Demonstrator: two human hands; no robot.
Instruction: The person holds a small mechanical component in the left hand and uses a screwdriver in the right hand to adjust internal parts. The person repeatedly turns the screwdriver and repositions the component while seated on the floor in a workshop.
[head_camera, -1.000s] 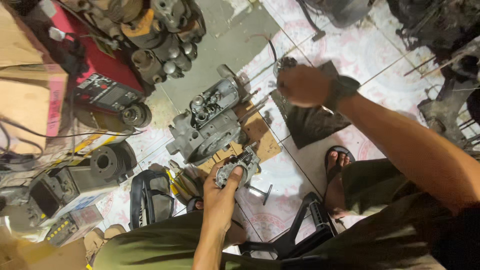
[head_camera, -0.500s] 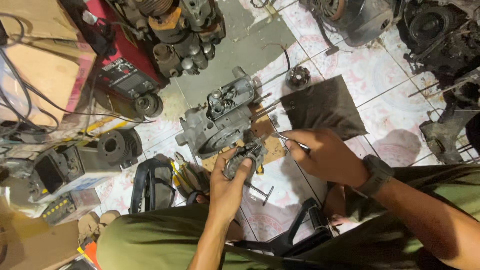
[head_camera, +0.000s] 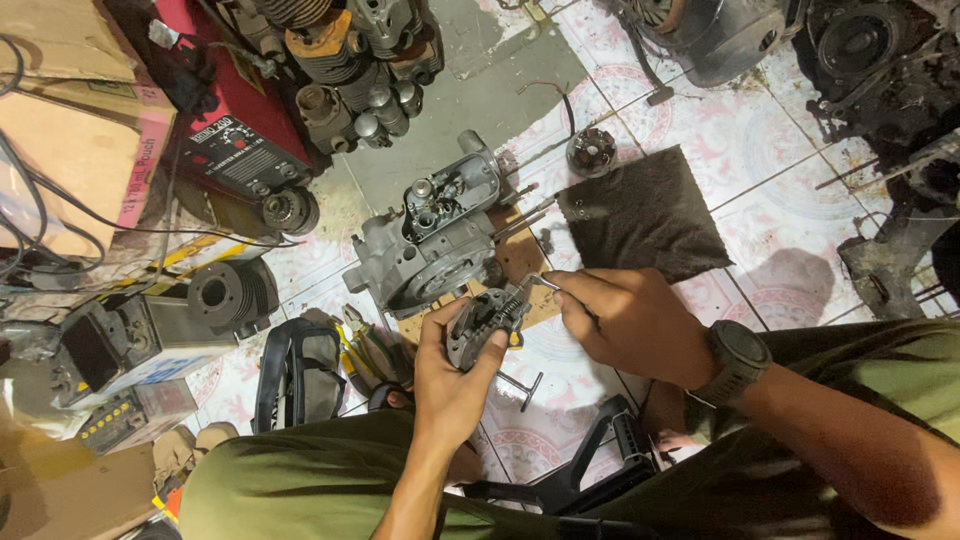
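Head view: the left hand (head_camera: 450, 385) is curled closed around a small dark metal engine part (head_camera: 487, 318), gripping it from below with the thumb up one side; the part sits just in front of the grey engine casing (head_camera: 425, 250), which rests on the tiled floor (head_camera: 770, 150); the right hand (head_camera: 630, 325) is pinched shut on a thin metal tool (head_camera: 540, 283), whose tip meets the top edge of the part; a dark wristwatch (head_camera: 738, 358) sits on that wrist.

Taking the casing as landmark: a dark square cloth (head_camera: 640, 212) lies flat just to its right, with a small round toothed piece (head_camera: 590, 152) beyond the cloth's upper corner; a cluster of cylinders and engine pieces (head_camera: 350, 70) lies above the casing; a finned cylinder (head_camera: 232, 292) stands to its left; pliers with yellow grips (head_camera: 365, 345) lie below it, near the left hand; a small T-shaped tool (head_camera: 525, 385) lies on the floor just under the held part.

The step looks like working a small fitting on the held part with the tool; the next move, as I judge it, calls for a steady left grip and fine pressure at the tool's tip.
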